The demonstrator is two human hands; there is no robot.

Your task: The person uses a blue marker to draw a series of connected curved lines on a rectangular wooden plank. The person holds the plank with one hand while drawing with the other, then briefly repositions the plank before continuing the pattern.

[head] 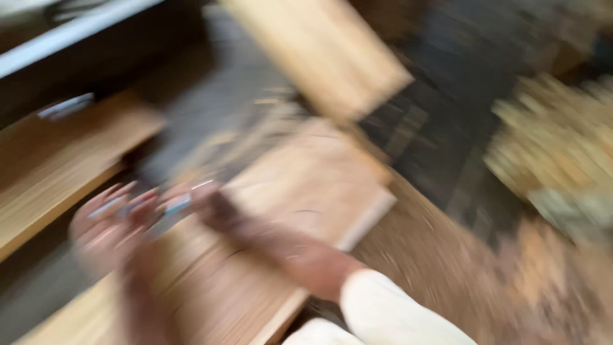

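The whole view is smeared by motion. My left hand (112, 223) hovers over the near left end of a pale wooden board (306, 185), with its fingers pointing away from me. My right hand (204, 204) reaches across that board from the lower right on a white-sleeved arm and meets the left hand. A small bluish, thin thing (179, 204) shows between the two hands. I cannot tell what it is or which hand has it. The blur hides the finger positions.
A second light board (319, 51) lies tilted at the top centre. A long wooden plank (57, 160) runs along the left. A heap of pale wood scraps or shavings (555, 134) sits at the right on a dark floor (447, 128).
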